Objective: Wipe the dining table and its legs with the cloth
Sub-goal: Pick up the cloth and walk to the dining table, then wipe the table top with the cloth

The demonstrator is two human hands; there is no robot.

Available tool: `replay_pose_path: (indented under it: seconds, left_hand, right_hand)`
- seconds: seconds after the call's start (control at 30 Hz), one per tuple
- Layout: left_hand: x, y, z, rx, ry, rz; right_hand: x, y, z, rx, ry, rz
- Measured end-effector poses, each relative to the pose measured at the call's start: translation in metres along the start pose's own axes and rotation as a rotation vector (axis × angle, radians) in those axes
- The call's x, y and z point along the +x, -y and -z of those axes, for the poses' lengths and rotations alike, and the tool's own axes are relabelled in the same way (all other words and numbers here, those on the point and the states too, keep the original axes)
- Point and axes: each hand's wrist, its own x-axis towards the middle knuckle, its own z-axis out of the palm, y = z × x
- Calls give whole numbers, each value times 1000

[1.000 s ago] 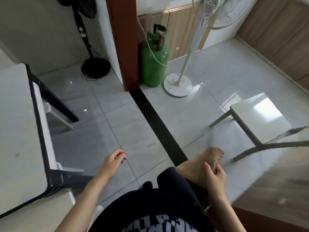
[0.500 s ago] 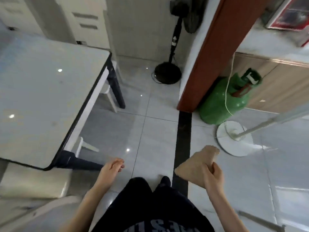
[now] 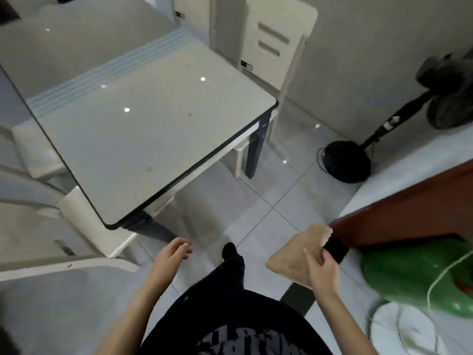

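The dining table (image 3: 143,129) fills the upper left, with a glossy pale top edged in black and small specks on it. One dark leg (image 3: 254,152) stands at its far right corner, another dark leg (image 3: 153,228) at the near corner. My right hand (image 3: 321,269) grips a folded tan cloth (image 3: 294,252) low at the right, well away from the table. Just below the table's near corner is my left hand (image 3: 171,256), which holds nothing and has loosely curled fingers.
Cream chairs (image 3: 276,47) stand behind the table and another chair (image 3: 84,226) at its near left. A black pedestal fan (image 3: 345,160) is at the right, a green gas cylinder (image 3: 414,272) and a white fan base (image 3: 401,329) at the lower right, beside a red-brown door frame (image 3: 409,211).
My view has swung left, so the table now fills the upper left and the gas cylinder has slid to the lower right. Both hands keep their pose; the cloth stays gripped.
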Motion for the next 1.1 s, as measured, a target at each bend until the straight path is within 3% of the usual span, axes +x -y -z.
replay_pose_path:
  seconds: [0.37, 0.77, 1.1]
  left_hand:
    - [107, -119, 25, -92, -139, -121]
    - [180, -151, 7, -255, -489, 170]
    - [280, -215, 28, -131, -591, 188]
  right_hand:
    - [102, 181, -71, 81, 227, 187]
    - [269, 321, -153, -123, 506, 359]
    - [346, 460, -250, -404, 710, 992]
